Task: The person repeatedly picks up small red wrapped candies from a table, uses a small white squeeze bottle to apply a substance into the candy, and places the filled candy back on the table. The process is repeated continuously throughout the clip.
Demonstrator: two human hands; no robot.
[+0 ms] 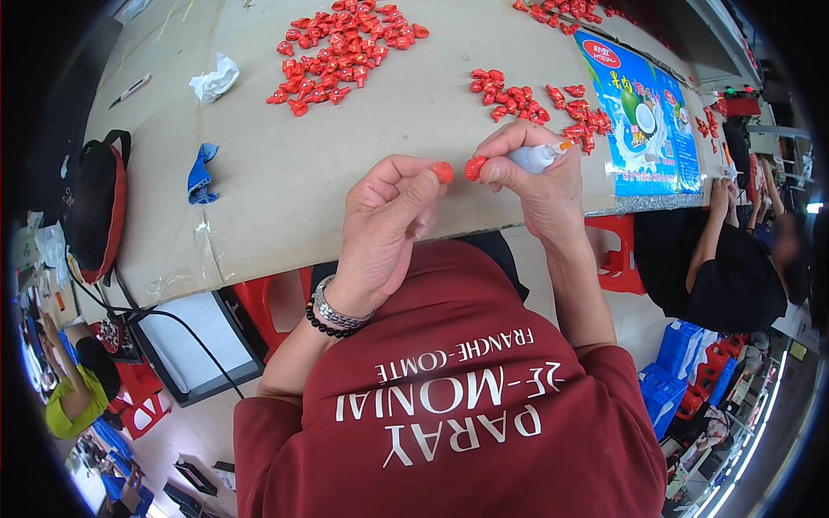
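Note:
Between the thumb and fingers of my left hand is a small red rounded part. My right hand pinches a ribbed red piece at thumb and forefinger, a short gap away from the left one. Lying across that same right hand is a white squeeze bottle with an orange tip, which points to the right. Both hands are above the table's near edge. Beyond them, several small red plastic pieces lie scattered, and a larger heap of red pieces sits farther back.
On the brown-covered table lie a crumpled white tissue, a blue cloth scrap and a pen. A black-and-red bag sits at the left edge, a blue printed sheet at right. A person in black works at right.

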